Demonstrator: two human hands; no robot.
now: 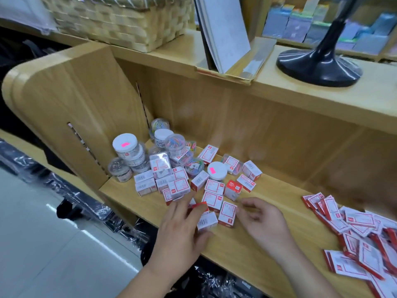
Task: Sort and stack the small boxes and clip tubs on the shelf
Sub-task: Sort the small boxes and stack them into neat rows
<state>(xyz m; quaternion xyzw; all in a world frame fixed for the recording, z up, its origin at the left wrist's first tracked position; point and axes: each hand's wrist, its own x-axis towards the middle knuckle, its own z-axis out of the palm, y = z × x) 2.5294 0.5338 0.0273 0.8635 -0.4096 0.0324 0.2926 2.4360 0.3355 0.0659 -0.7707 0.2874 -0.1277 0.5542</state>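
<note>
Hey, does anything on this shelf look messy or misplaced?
The small red-and-white boxes lie scattered at all angles on the shelf. One white-lidded tub stands alone among them, apart from the tub cluster by the side panel. The flat packets on the right sit in a loose heap.

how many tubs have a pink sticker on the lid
2. The left tub sits atop other tubs at far left; the middle tub stands among the small boxes. Tubs behind may hide more stickers.

The left hand (182, 230) and right hand (265, 225) are bare up the forearms
</note>
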